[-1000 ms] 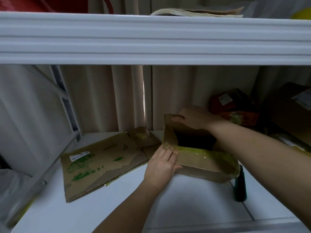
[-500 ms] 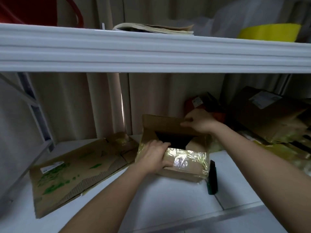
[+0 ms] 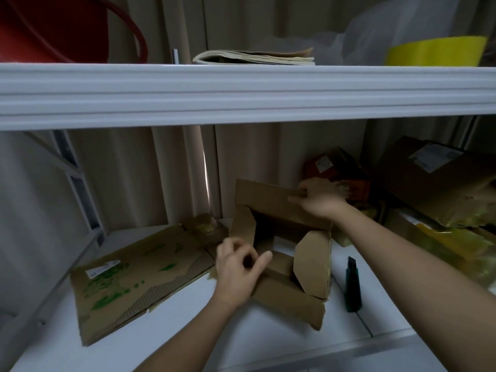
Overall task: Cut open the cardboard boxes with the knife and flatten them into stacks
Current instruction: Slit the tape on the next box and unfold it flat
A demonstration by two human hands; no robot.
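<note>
On shelf (image 3: pixel 188 318), open box (image 3: pixel 290 296): right hand (image 3: pixel 319 200) gripping back flap, left hand (image 3: pixel 239 267) pinching near wall; best pressed down along creases onto flattened cardboard (image 3: pixel 128 280), away from knife (image 3: pixel 353 285)

A brown cardboard box (image 3: pixel 281 237) stands opened at frame centre, flaps splayed. A flattened box (image 3: pixel 134 277) lies lower left. A dark knife (image 3: pixel 353 287) lies right.
</note>
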